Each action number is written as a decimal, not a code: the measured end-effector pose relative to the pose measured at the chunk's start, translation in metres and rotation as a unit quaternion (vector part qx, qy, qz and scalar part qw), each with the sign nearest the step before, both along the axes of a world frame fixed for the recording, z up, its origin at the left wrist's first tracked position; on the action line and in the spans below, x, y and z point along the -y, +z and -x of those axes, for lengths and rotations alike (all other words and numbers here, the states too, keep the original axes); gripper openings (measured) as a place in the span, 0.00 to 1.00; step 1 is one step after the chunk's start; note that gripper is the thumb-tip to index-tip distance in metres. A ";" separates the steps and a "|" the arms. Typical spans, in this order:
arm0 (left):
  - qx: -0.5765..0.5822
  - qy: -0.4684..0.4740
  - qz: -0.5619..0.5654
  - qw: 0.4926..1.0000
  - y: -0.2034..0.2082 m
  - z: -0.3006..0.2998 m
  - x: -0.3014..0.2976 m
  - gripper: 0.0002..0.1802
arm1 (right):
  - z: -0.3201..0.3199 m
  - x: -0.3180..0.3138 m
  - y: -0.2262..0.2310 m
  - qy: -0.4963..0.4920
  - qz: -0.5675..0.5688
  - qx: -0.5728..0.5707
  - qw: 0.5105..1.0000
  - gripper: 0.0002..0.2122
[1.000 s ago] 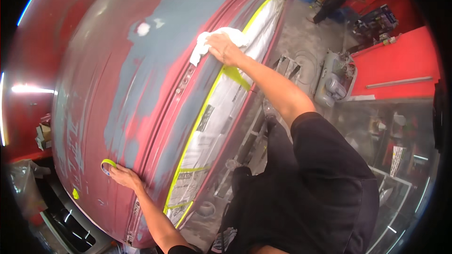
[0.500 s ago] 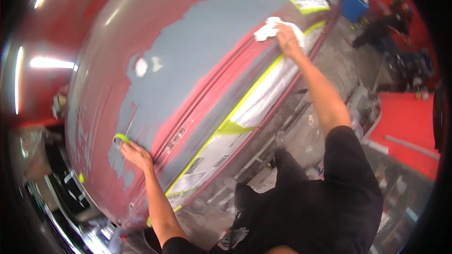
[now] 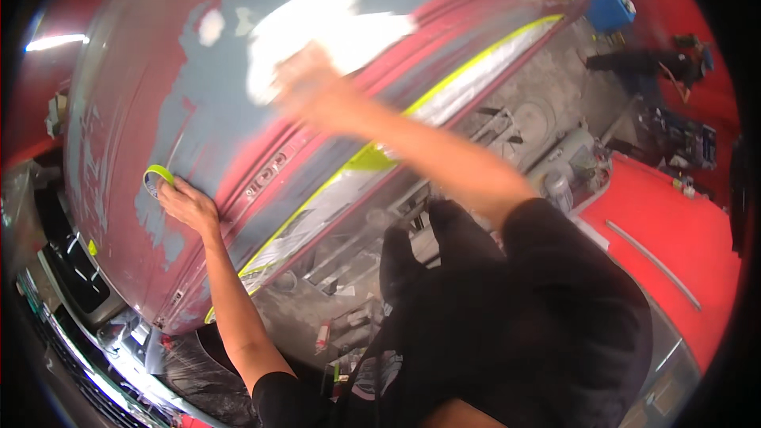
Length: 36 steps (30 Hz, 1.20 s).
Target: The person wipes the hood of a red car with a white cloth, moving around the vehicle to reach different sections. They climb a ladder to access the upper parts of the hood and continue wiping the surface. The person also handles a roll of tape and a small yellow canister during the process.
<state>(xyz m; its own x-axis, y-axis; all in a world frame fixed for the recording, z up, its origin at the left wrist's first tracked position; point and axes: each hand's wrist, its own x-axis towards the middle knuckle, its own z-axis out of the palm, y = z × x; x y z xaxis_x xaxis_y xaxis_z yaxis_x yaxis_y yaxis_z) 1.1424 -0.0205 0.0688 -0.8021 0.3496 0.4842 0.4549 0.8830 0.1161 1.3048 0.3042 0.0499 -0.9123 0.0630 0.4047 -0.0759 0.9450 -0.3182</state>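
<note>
- Left of the frame: yellow-green masking tape roll (image 3: pixel 161 170), held in the left hand's (image 3: pixel 189 204) grip over the grey-patched vehicle panel (image 3: pixel 214 83).
- Upper centre: the blurred right hand (image 3: pixel 307 83), its grip holding a white cloth (image 3: pixel 305 20).
- Upper right: blue container (image 3: pixel 609 9).

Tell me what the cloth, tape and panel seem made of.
Cloth: fabric or paper, white, seemingly matte; its outline looks limp, but blur hides any weave.
Tape: probably paper or plastic, yellow-green, wound in a roll; finish unclear.
Panel: likely metal, mostly dull, given its broad curve and patchy red-and-grey coating.
</note>
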 end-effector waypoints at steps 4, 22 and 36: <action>-0.156 -0.200 0.037 0.967 -0.003 0.007 0.005 0.24 | 0.046 0.114 0.001 0.084 0.031 -0.176 0.980 0.17; 0.027 -0.012 -0.006 1.000 0.002 0.003 0.008 0.18 | -0.101 -0.252 -0.062 -0.275 -0.116 0.087 0.950 0.27; 0.078 0.038 -0.112 0.990 -0.008 0.000 -0.038 0.13 | -0.073 -0.386 -0.008 -0.160 -0.061 0.191 0.967 0.28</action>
